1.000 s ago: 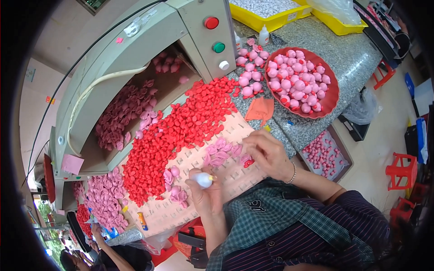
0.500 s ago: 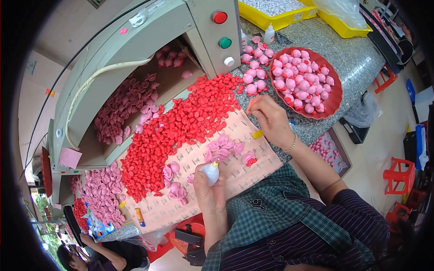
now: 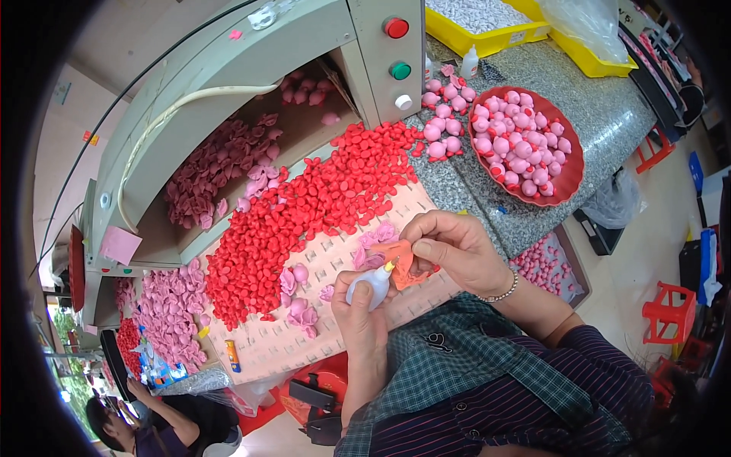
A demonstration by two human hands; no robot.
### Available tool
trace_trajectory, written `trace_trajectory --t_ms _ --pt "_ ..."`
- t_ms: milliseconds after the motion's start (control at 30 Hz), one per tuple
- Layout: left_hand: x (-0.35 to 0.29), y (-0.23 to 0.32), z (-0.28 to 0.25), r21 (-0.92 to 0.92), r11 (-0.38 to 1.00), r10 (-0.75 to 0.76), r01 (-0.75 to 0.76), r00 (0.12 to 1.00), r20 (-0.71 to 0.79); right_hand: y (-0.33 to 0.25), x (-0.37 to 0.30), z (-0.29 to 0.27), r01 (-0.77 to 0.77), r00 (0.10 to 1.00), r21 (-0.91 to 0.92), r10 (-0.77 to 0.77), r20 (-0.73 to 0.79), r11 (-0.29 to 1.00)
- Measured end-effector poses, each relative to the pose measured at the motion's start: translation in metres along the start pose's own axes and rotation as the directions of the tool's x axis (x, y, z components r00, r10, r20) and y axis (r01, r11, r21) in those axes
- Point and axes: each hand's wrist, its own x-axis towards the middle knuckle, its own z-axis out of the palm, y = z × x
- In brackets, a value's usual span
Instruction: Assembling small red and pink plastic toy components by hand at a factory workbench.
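My left hand [image 3: 361,324] is wrapped round a small white squeeze bottle [image 3: 367,291] with a yellow tip. In my right hand [image 3: 466,255] a limp orange cloth [image 3: 407,266] is pinched between thumb and fingers, and it hangs right beside the bottle's tip; whether they touch I cannot tell. Both hands are over a pale pink mat [image 3: 266,354] with rows of dark marks. Pink petal-like pieces [image 3: 373,238] lie just behind the cloth, partly hidden by it. More pink pieces [image 3: 302,316] rest left of the bottle. A large heap of small red pieces [image 3: 304,206] spreads along the mat's far side.
A grey machine [image 3: 205,72] with an open mouth holds pink pieces. At right, a red scalloped dish [image 3: 567,175] is heaped with pink balls with red parts. Yellow trays [image 3: 487,38] and a white bottle [image 3: 470,62] stand behind. A glue stick [image 3: 232,356] lies at the mat's left.
My right hand has come from the mat's far right edge toward my left hand, bringing the orange cloth to the bottle's tip. The left hand still grips the bottle.
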Motion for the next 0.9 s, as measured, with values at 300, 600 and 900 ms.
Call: trace_trajectory --t_ms 300,600,900 --pt "-0.002 0.028 -0.021 0.511 0.851 -0.005 -0.123 0.971 0.241 -0.007 0.010 -0.006 0.063 0.965 -0.160 -0.019 0.262 0.985" --pt "-0.005 0.058 0.011 0.782 0.479 0.001 -0.399 0.891 0.454 -0.019 0.015 0.011 0.084 0.907 -0.332 0.066 0.417 0.940" --pt "-0.006 0.060 0.005 0.775 0.228 0.072 -0.590 0.804 0.591 -0.030 0.014 0.028 0.330 0.872 -0.594 0.005 0.490 0.734"
